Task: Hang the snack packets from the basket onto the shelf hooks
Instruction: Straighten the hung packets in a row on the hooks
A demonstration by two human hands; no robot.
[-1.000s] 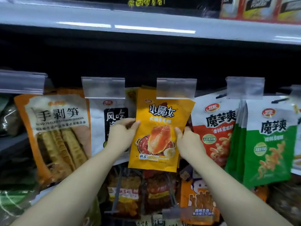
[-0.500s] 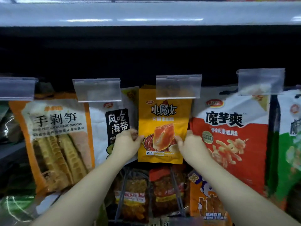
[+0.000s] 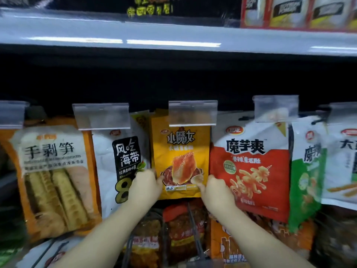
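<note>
Your left hand [image 3: 145, 183] grips the lower left edge of the yellow packet [image 3: 181, 151], thumb on its front face, fingers curled behind. Your right hand [image 3: 217, 191] pinches the lower right corner the same way. The packet hangs upright in the middle of the hook row, its top tucked behind a clear tag holder [image 3: 192, 113]; the hook itself is hidden. To its left hangs a white packet [image 3: 123, 157], partly overlapped by your left hand, and beyond that an orange packet [image 3: 52, 171]. To its right, touching your right hand, hangs a red packet [image 3: 257, 171], then a green packet [image 3: 307, 171]. A grey shelf edge [image 3: 173, 37] runs above. Lower packets [image 3: 179, 229] sit between your forearms, blurred.
</note>
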